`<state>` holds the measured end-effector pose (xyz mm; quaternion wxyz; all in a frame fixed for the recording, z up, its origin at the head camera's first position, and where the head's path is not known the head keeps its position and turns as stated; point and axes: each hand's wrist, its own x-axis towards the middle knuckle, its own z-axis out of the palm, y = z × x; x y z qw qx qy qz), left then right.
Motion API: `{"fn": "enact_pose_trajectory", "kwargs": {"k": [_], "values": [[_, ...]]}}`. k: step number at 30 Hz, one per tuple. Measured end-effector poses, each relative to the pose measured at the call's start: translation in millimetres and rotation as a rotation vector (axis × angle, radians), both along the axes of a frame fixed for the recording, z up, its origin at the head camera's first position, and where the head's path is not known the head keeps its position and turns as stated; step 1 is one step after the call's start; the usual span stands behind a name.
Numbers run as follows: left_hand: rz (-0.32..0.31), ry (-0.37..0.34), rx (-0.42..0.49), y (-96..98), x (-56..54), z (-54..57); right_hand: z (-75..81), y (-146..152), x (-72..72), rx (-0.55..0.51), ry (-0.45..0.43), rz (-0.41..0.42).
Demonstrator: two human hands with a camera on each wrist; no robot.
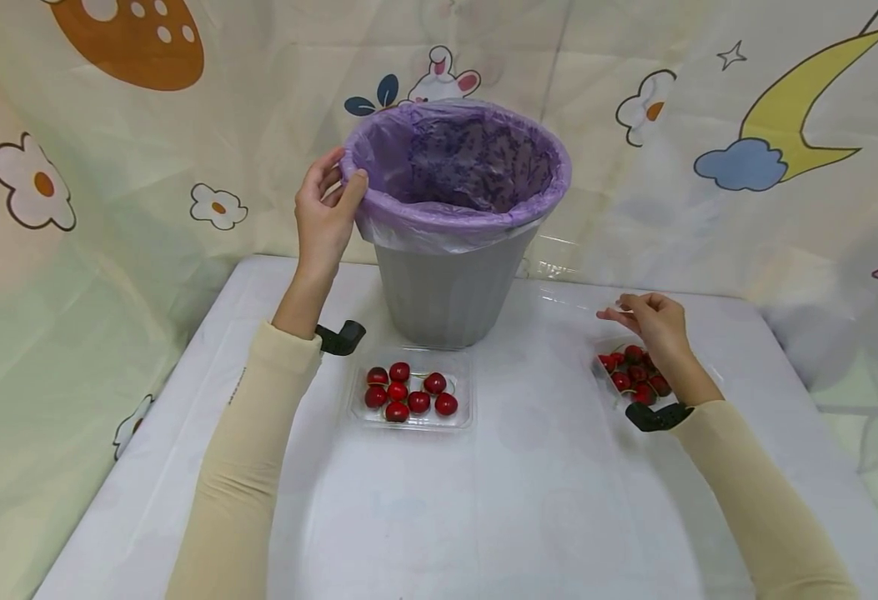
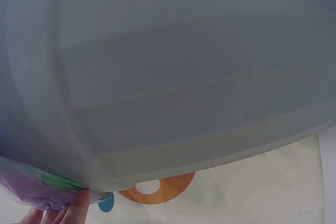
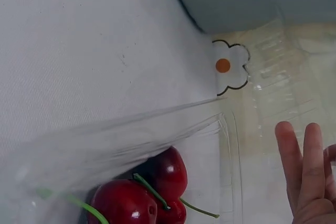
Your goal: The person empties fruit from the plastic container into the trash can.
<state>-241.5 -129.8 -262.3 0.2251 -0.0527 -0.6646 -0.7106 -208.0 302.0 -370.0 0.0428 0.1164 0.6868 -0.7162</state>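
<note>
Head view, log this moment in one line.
left hand: grips purple liner at bin rim; right hand: near right cherry tray; left cherry tray: before bin

We count one left hand (image 1: 322, 217) and one right hand (image 1: 656, 329). In the top middle, we see one gray bin (image 1: 442, 296) and one purple bag (image 1: 442, 217). We find two clear boxes (image 1: 439, 426): the middle one has eight red cherries (image 1: 397, 391), and the right one has some we cannot all count. We spot one yellow moon (image 1: 778, 117), upper right.
</note>
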Motion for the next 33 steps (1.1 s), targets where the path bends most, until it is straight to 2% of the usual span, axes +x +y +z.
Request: {"fn": "enact_pose_trajectory", "kwargs": {"k": [6,18,23,26,33], "values": [[-0.004,-0.006,0.007,-0.2,-0.2,-0.3,-3.7,2,-2.0,0.064,-0.087,0.043],[-0.002,-0.010,0.015,0.4,-0.7,0.5,-8.2,3,-9.1,0.269,-0.144,0.169],[-0.001,-0.008,0.021,0.7,-0.7,0.7,-9.4,2,-9.6,0.367,-0.158,0.225],[-0.002,-0.005,0.023,0.8,-1.0,0.7,-11.0,2,-9.6,0.446,-0.161,0.237],[-0.002,0.000,0.019,0.7,-0.9,0.0,-12.2,4,-8.0,0.548,-0.132,0.257]]}}
